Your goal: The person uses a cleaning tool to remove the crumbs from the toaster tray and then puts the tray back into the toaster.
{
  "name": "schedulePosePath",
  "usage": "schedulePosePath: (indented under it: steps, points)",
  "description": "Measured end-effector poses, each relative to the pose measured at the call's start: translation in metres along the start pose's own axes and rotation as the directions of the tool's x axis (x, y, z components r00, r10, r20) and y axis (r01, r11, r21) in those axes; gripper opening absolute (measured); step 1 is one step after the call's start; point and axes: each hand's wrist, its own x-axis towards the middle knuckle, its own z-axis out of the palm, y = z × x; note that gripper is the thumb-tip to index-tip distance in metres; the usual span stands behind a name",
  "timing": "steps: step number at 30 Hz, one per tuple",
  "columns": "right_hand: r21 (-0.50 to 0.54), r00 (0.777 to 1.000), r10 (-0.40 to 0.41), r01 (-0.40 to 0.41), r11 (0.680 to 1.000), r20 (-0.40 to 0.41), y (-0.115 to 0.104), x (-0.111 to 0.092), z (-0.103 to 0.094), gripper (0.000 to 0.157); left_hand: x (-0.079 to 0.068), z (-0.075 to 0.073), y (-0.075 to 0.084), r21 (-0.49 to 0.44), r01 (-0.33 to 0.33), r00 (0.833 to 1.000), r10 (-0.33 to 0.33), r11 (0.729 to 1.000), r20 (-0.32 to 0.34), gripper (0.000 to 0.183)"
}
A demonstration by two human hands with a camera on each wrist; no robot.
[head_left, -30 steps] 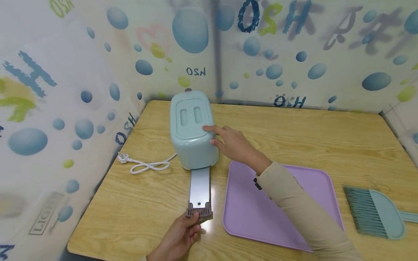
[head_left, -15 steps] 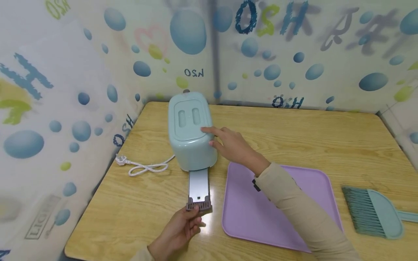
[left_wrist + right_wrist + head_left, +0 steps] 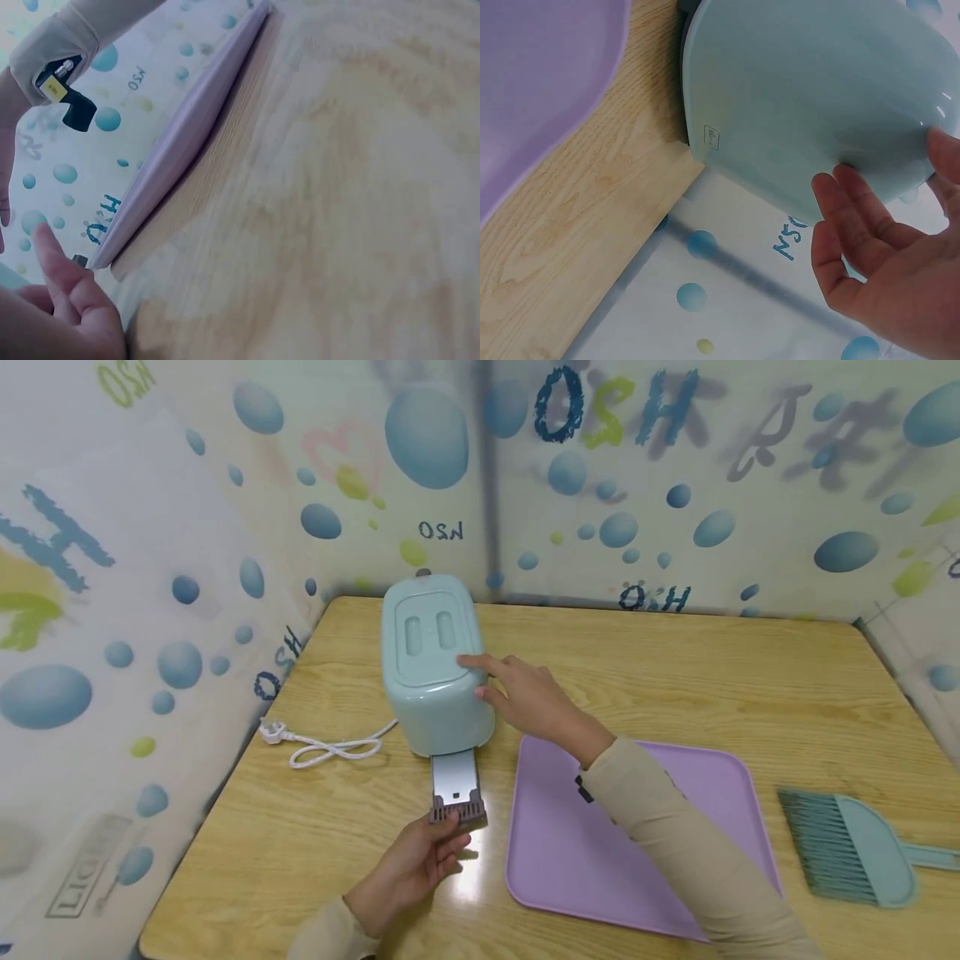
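A pale blue-green toaster (image 3: 435,693) with a lidded top stands at the left part of the table. From the bottom of its near end sticks out a metal crumb tray (image 3: 453,775) with a brown slotted handle. My left hand (image 3: 412,860) pinches that handle, thumb on top, other fingers below it. My right hand (image 3: 536,697) rests on the toaster's right near corner, index finger reaching onto the lid. In the right wrist view, the right hand's fingers (image 3: 862,217) lie loosely against the toaster's side wall (image 3: 795,97). The left wrist view shows little of the crumb tray.
A purple tray (image 3: 600,843) lies right of the toaster, under the right forearm. Farther right lies a blue-green brush (image 3: 855,847). A white power cord (image 3: 337,747) with its plug is on the left. Patterned walls (image 3: 637,485) border the wooden table.
My left hand has pushed the crumb tray farther into the toaster, so less of it sticks out. The right hand stays on the toaster. The head view has shifted slightly.
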Motion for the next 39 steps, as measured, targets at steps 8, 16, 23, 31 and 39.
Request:
schedulePosePath:
  steps: [8,16,23,31,39]
  points:
    - [-0.002,1.0,0.015,-0.015,1.0,-0.006,0.003,-0.003,0.003,0.047,0.015,-0.003,0.009,0.032,-0.008,1.0,0.008,0.999,0.001,0.033]
    - [-0.008,1.0,0.015,-0.015,1.0,-0.011,0.004,-0.002,0.006,0.048,0.034,-0.007,0.023,0.056,-0.026,0.999,0.027,0.998,-0.021,0.04]
    - [-0.019,1.0,0.001,-0.001,1.0,-0.02,0.004,0.0,0.007,0.048,0.039,-0.008,0.03,0.043,-0.02,0.999,0.022,0.999,-0.033,0.037]
    - [-0.014,0.999,-0.001,0.0,1.0,-0.033,0.002,0.0,0.006,0.047,0.043,-0.008,0.037,0.065,-0.02,0.999,0.022,0.998,-0.031,0.043]
    - [-0.027,0.999,0.003,-0.004,1.0,-0.033,0.002,0.0,0.005,0.047,0.045,-0.007,0.04,0.147,-0.022,0.999,0.025,0.989,-0.021,0.044]
